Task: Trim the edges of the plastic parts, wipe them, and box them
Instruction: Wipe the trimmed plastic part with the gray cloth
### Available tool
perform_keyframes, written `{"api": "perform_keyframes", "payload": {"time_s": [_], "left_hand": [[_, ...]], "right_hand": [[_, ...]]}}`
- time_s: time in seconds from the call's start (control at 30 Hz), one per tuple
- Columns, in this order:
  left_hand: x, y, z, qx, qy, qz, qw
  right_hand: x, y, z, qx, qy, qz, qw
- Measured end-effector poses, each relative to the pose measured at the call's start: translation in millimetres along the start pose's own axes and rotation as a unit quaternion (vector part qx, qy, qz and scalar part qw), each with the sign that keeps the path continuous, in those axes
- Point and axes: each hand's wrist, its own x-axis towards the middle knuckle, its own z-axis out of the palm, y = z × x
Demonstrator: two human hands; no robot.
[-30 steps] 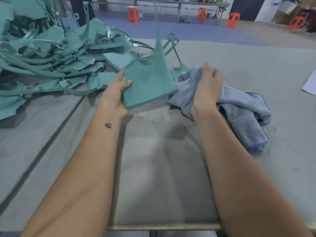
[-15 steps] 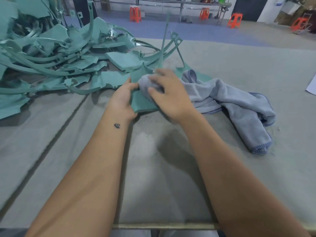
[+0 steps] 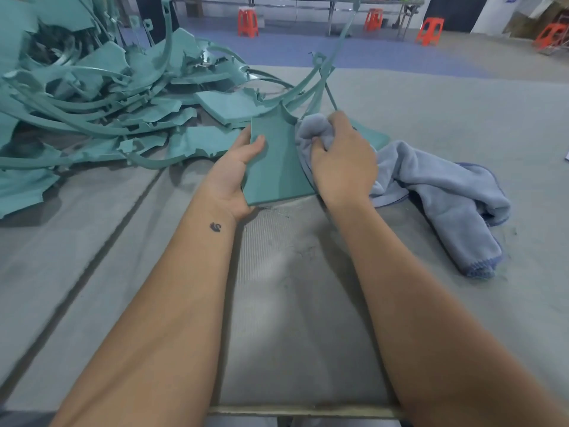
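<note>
A teal plastic part [image 3: 274,161] with a flat wide base and long thin curved arms rising away from me is tilted up over the grey table [image 3: 277,303]. My left hand [image 3: 237,167] grips its left edge, thumb on the front face. My right hand [image 3: 341,158] is closed on a bunched end of the light blue cloth [image 3: 437,192] and presses it against the part's right side. The rest of the cloth trails to the right on the table.
A big heap of teal plastic offcuts and strips [image 3: 101,109] covers the table's left and far side. Orange stools [image 3: 248,21] and a metal bench stand on the floor beyond. A white sheet [image 3: 566,155] lies at the right edge.
My right hand picked up the cloth and brought it onto the part, then slid it from the part's face toward its right side. The part now stands tilted more upright in my left hand.
</note>
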Motion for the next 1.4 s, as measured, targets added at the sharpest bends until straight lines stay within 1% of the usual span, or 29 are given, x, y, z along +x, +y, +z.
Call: {"api": "perform_keyframes", "payload": {"time_s": [0.07, 0.1, 0.17, 0.2, 0.27, 0.33, 0.43, 0.53, 0.6, 0.8, 0.9, 1.03, 1.17, 1.27, 1.4], "left_hand": [[0.6, -1.0, 2.9, 0.020, 0.016, -0.002, 1.000], [0.1, -1.0, 5.2, 0.025, 0.024, -0.018, 0.999], [-0.7, 0.1, 8.1, 0.022, 0.033, -0.066, 0.997], [-0.4, 0.7, 7.4, 0.016, 0.040, -0.076, 0.996], [0.7, 2.1, 3.0, -0.025, 0.067, -0.064, 0.995], [-0.9, 4.9, -0.5, -0.046, 0.081, -0.057, 0.994], [-3.2, 4.6, 1.4, -0.028, 0.073, -0.067, 0.995], [-3.1, 1.7, 9.1, -0.043, 0.058, -0.079, 0.994], [-1.8, -2.2, 12.3, -0.044, 0.063, -0.084, 0.993], [5.4, -11.5, 16.2, 0.030, 0.070, -0.061, 0.995], [7.5, -13.6, 14.4, 0.035, 0.064, -0.056, 0.996], [8.1, -12.4, 13.6, 0.040, 0.068, -0.057, 0.995], [5.9, -7.7, 8.1, 0.017, 0.087, -0.048, 0.995], [5.3, -1.1, 3.7, 0.006, 0.106, -0.031, 0.994], [1.6, 1.3, 2.0, -0.021, 0.100, -0.021, 0.995]], "right_hand": [[-2.1, -3.4, -1.9, -0.012, -0.020, -0.047, 0.999], [-5.0, -8.5, -2.6, -0.012, -0.033, -0.076, 0.996], [-15.4, -23.2, -1.0, 0.018, -0.072, -0.144, 0.987], [-22.7, -31.0, 1.0, 0.042, -0.092, -0.174, 0.980], [-35.3, -42.1, 3.5, 0.087, -0.117, -0.210, 0.967], [-38.1, -42.2, 5.8, 0.105, -0.120, -0.224, 0.962], [-30.6, -34.2, 7.3, 0.087, -0.104, -0.215, 0.967], [-21.8, -31.9, 9.9, 0.047, -0.052, -0.179, 0.981], [-15.8, -30.7, 10.7, 0.034, -0.025, -0.154, 0.987], [-4.9, -17.9, 6.0, 0.015, 0.005, -0.087, 0.996], [-7.4, -20.0, 4.1, 0.007, 0.017, -0.096, 0.995], [-12.3, -23.2, 1.0, -0.017, 0.035, -0.128, 0.991], [-11.2, -21.9, 0.8, -0.050, -0.012, -0.165, 0.985], [-12.4, -21.2, 0.8, 0.018, -0.085, -0.172, 0.981], [-24.0, -30.7, 1.4, 0.103, -0.174, -0.223, 0.954]]}}
